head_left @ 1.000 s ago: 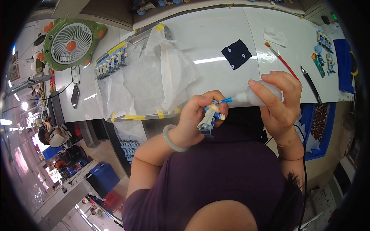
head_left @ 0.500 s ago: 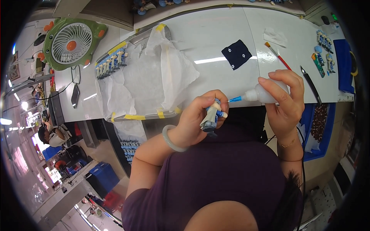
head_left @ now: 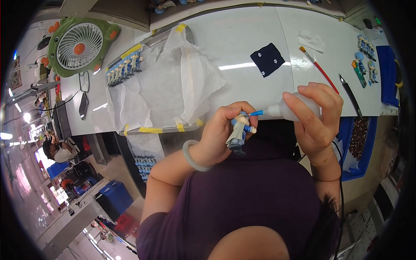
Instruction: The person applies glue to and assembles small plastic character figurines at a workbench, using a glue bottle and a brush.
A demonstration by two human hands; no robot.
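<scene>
Between the thumb and fingers of my left hand is a small painted figurine in blue, white and grey. It is tilted, its head up by my fingertips and its grey base toward me. My right hand grips a translucent squeeze bottle, lying sideways and pointing left. The bottle's blue needle tip reaches the figurine's head; whether it touches is too small to tell.
A paper-lined tray with a row of similar figurines lies left, beside a green fan. Ahead is a dark cloth square. To the right are a red-handled brush, a craft knife and more figurines.
My right hand has moved the bottle left, bringing its needle tip closer to the figurine's head. The left hand and figurine have barely shifted.
</scene>
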